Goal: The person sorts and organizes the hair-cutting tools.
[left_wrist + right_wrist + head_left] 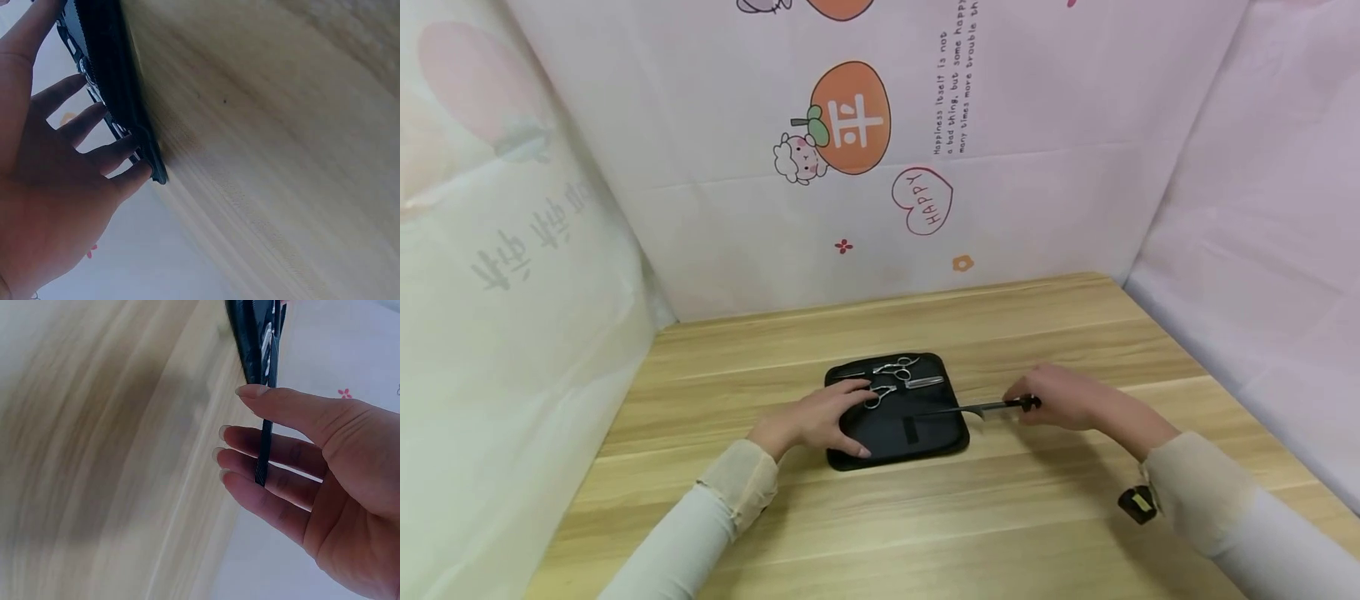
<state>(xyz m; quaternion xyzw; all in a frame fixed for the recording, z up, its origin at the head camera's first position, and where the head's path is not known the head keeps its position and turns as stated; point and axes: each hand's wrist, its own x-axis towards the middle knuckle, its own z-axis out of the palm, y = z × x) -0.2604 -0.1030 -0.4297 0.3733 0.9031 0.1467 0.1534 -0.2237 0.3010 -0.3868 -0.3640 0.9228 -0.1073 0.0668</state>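
Observation:
A black case (880, 437) lies unfolded on the wooden table. Silver scissors (882, 393) and a second silver pair with a toothed blade (925, 382) sit in its upper half. My left hand (831, 419) rests spread over the case's left side, thumb near the front edge; in the left wrist view its fingers touch the dark case edge (115, 69). Between thumb and fingers my right hand (1056, 398) holds a slim black tail comb (1000, 406), its thin end reaching over the case's right part. Fine ridges mark the comb's palm-side end in the right wrist view.
The wooden tabletop (880, 533) extends around the case. White printed sheets (1037, 200) stand as walls behind and at both sides. A small black device (1138, 504) is on the right wrist.

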